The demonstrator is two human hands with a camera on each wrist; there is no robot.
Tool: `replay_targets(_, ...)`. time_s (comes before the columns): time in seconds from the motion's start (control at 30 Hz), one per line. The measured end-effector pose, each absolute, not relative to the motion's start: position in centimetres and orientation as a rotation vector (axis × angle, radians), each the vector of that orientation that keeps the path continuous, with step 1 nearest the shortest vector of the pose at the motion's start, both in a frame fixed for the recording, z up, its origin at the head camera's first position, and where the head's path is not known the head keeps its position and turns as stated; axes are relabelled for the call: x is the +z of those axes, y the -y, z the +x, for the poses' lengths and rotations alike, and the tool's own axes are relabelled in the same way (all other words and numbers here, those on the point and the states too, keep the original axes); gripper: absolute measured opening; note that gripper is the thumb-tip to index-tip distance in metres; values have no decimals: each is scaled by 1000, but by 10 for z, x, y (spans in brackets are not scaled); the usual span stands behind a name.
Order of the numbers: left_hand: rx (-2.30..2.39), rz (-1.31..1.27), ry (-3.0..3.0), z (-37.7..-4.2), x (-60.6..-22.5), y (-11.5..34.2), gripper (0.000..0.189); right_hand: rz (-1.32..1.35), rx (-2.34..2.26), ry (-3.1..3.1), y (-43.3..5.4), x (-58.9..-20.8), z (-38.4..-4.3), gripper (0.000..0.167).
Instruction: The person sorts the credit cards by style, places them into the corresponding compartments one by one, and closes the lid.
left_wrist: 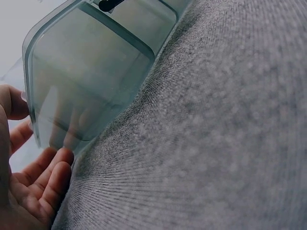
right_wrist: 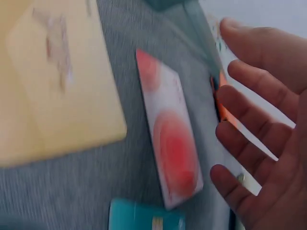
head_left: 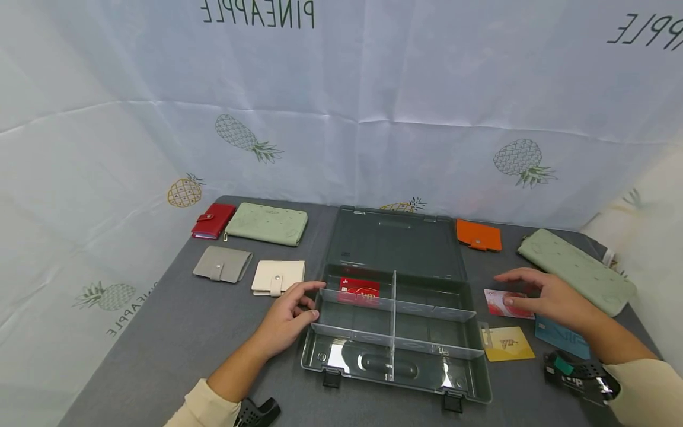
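Lying flat, a red-and-white card (right_wrist: 169,132)

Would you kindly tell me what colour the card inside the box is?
The card is mainly red, seen best in the head view.

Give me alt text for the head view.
A left hand touches an open divided box with a red card in its back left compartment; the right hand hovers over a red-and-white card. Wallets flank the box.
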State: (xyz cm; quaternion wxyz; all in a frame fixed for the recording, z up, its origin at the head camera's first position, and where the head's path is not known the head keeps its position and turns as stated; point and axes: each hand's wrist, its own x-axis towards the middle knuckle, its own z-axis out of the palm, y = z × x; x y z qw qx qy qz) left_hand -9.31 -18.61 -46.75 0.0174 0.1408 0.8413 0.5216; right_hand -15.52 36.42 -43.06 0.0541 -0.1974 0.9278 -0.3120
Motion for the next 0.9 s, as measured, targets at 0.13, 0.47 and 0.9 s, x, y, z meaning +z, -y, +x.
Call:
replay_targets(0.13,1617,432,-2615,-93,-468,186,53,-589,-953,-2762,-373,-441,-156,49)
replay_targets(0.47,1639,464,-2619,-93,-468,186,54,-753,-870,-2769,-371,-451,-162,53)
replay_targets(0.9,1644,461,-2620,-94,-467,186,54,-584,-994,-2562,-365,-437,-175,47)
